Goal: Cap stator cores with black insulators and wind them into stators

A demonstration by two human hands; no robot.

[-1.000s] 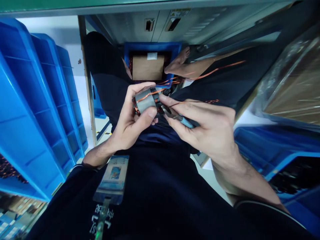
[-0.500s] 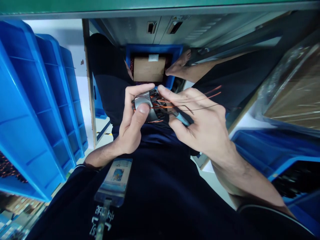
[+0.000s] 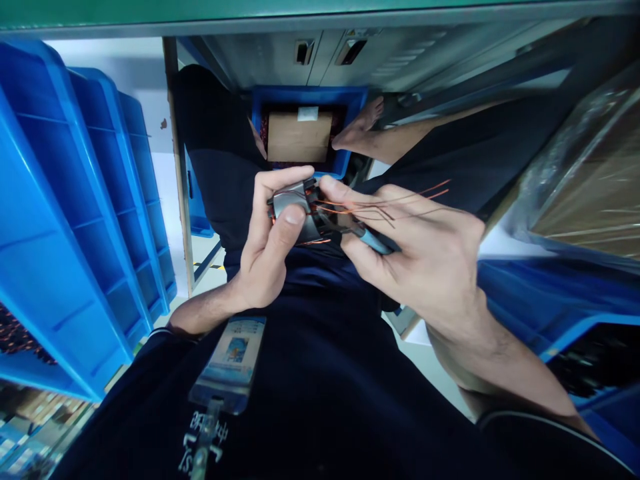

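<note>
Between thumb and fingers, my left hand [image 3: 267, 250] grips a motor stator [image 3: 305, 229], a grey metal ring with black end pieces and copper windings. Long copper wires [image 3: 420, 193] trail from it to the right, over the fingers of my right hand [image 3: 425, 257]. That hand is closed around a pair of pliers with blue handles [image 3: 373, 240]; the dark jaws point at the stator's right side, among the wires. Whether the jaws touch a wire I cannot tell. My right index fingertip rests close to the stator's upper right edge.
Below my hands, a blue bin [image 3: 310, 97] on the floor holds a cardboard box [image 3: 299, 137]. Stacked blue crates [image 3: 75, 200] rise at the left. At the right stand a blue crate with dark parts [image 3: 540, 300] and a plastic-wrapped box [image 3: 595, 180]. A green table edge [image 3: 320, 13] crosses the top.
My right hand has shifted slightly right and down with the pliers, its wrist turning outward. The stator and my left hand have moved a little to the right. The wires have shifted too.
</note>
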